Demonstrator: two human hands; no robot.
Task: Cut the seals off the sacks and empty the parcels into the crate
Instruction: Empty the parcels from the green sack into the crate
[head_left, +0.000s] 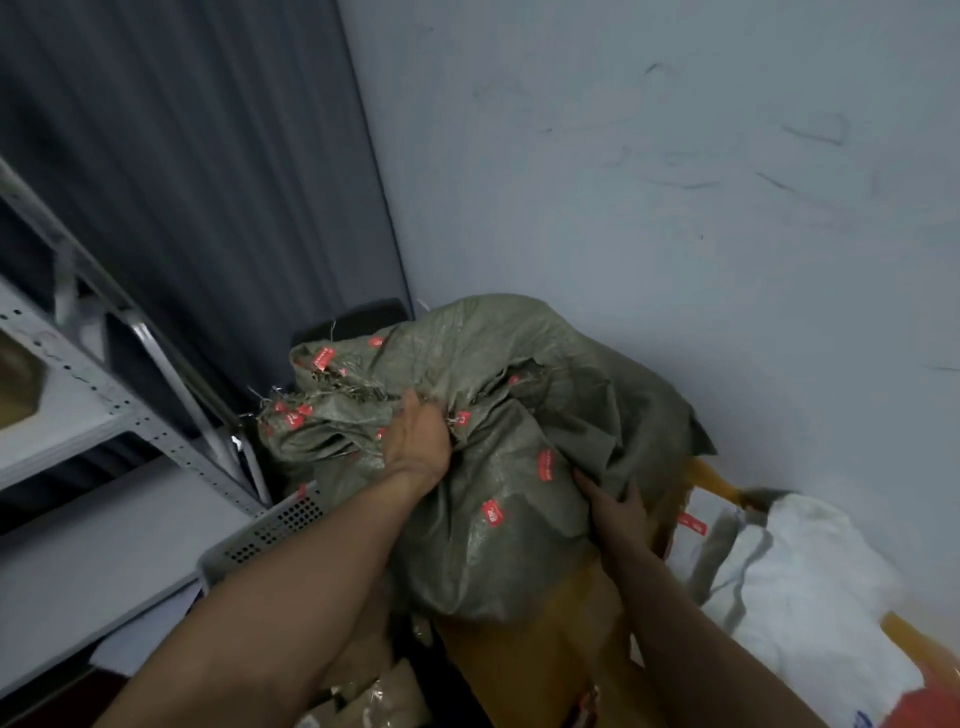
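A pale wall (675, 182) met a dark curtain (208, 182) in the corner, with metal shelving (104, 405) at the left. A grey perforated crate (270, 530) sat below it. Just beside the crate, the green woven sack (498, 545) rested on a yellow sack (545, 649). The left hand (418, 441) clutched its bunched upper fabric; the right hand (615, 512) gripped its lower right fold. A white sack (800, 582) lay further right.

Parcel storeroom: metal shelving (104, 395), woven sacks (467, 441), bare wall (675, 182).
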